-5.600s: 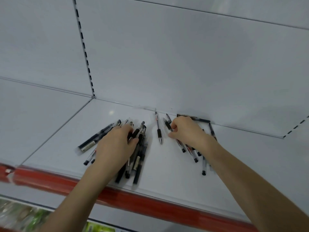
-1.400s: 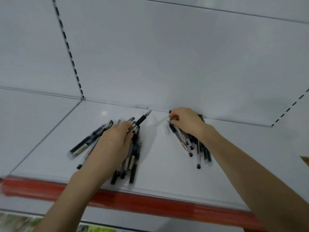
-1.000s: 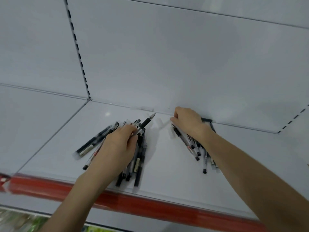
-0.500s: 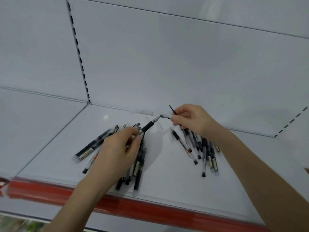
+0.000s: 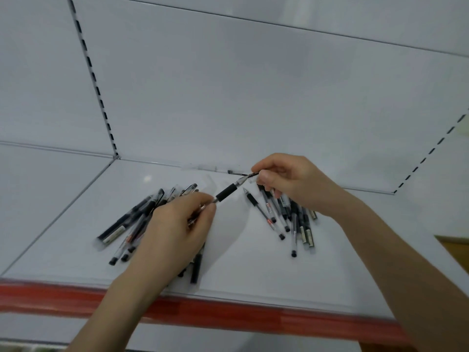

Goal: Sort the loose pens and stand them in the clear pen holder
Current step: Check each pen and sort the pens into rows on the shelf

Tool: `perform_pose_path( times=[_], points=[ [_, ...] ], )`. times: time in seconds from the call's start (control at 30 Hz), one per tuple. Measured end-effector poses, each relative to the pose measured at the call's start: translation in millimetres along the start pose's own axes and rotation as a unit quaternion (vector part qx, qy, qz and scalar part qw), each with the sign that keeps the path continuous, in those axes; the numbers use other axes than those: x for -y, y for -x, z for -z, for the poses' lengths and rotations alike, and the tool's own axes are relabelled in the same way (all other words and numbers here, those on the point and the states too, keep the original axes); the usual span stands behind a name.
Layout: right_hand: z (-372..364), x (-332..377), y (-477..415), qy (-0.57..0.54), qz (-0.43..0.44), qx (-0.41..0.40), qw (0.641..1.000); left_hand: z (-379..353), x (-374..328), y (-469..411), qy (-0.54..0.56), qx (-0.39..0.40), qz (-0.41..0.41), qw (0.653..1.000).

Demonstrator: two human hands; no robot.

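Note:
Two heaps of black and clear pens lie on a white shelf [image 5: 253, 275]. My left hand [image 5: 175, 229] rests over the left heap [image 5: 127, 224] and pinches an uncapped pen [image 5: 225, 193] by its barrel, with the black grip and tip pointing up and right. My right hand [image 5: 291, 181] hovers above the right heap [image 5: 297, 219]. Its thumb and forefinger hold a small clear pen cap [image 5: 252, 175] right at that pen's tip. One more pen [image 5: 234, 172] lies along the back edge. No clear pen holder is in view.
A red price strip [image 5: 228, 316] runs along the shelf's front edge. White back panels with slotted uprights [image 5: 101, 105] rise behind the shelf. A brown corner [image 5: 456, 246] shows at the right edge.
My right hand has lifted off the right heap with a cap and come to the tip of the pen. My left hand has raised that pen towards it.

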State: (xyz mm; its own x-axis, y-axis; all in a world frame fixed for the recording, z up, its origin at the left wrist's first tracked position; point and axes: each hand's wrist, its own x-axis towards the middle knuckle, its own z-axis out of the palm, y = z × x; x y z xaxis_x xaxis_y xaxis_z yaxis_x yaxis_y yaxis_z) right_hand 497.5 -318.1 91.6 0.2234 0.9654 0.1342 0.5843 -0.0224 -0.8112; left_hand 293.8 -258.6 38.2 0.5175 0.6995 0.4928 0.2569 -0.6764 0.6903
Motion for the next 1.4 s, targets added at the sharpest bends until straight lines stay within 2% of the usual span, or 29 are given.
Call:
perform_pose_path(
  times=[0.13, 0.43, 0.77, 1.03, 1.13, 1.23, 1.33, 1.4],
  points=[
    [2.4, 1.7, 0.6, -0.044, -0.005, -0.043, 0.998, 1.9, 2.3, 3.7, 0.006, -0.008, 0.006, 1.000],
    [-10.4, 9.0, 3.0, -0.044, 0.019, 0.015, 0.999, 0.2, -1.9, 4.2, 0.007, 0.003, 0.011, 1.000],
    [-33.7, -2.1, 4.1, -0.096, 0.046, -0.063, 0.992, -10.9, 2.2, 5.5, 0.005, -0.022, 0.019, 1.000],
    [-21.3, -3.3, 1.4, -0.133, 0.007, -0.052, 0.990, -13.1, -0.1, -4.2, -0.008, -0.005, 0.013, 1.000],
    [-14.8, -14.1, -5.5, -0.065, -0.021, -0.074, 0.995, -12.4, 9.2, -9.7, -0.070, -0.030, 0.012, 0.997],
    [-15.9, -35.4, -8.7, 0.060, -0.060, -0.100, 0.991, -7.5, 26.0, -5.5, -0.130, -0.048, 0.058, 0.989],
    [-25.3, -48.6, -8.3, 0.207, -0.104, -0.036, 0.972, -7.2, 38.3, -0.6, -0.178, -0.045, 0.080, 0.980],
    [-32.6, -50.0, -8.3, 0.268, -0.123, 0.007, 0.956, -8.5, 41.9, 1.3, -0.196, -0.037, 0.089, 0.976]
  ],
)
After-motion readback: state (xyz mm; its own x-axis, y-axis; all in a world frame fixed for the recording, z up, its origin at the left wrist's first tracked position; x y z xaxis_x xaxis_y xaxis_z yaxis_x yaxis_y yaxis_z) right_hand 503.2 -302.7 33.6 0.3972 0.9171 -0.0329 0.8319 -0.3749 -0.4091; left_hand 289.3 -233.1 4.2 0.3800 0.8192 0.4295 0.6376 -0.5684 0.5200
